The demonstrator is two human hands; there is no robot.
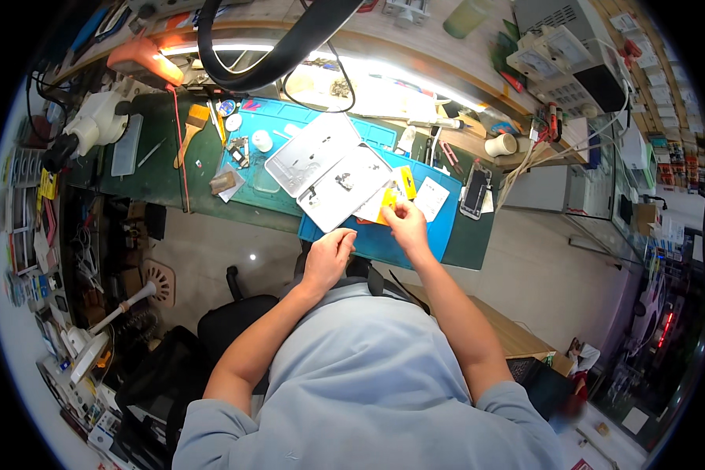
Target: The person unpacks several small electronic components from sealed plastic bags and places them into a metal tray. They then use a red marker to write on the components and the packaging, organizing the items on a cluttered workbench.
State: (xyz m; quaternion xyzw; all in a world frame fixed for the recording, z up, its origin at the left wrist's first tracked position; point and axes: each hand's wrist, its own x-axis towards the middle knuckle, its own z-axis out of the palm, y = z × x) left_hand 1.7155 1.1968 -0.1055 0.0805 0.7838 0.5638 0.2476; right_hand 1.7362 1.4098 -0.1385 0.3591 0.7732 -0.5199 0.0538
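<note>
Yellow packet [387, 207] is right at the fingertips of the right hand [407, 225], thumb and finger pinched close, though I can't tell if they've actually got hold of it. Left hand [329, 258] is loosely curled by the blue mat [380, 247], can't tell if anything's in it. White case [335, 210] lies open just ahead of both hands, probably for easy reach, its walls likely corralling the small parts [345, 182].
</note>
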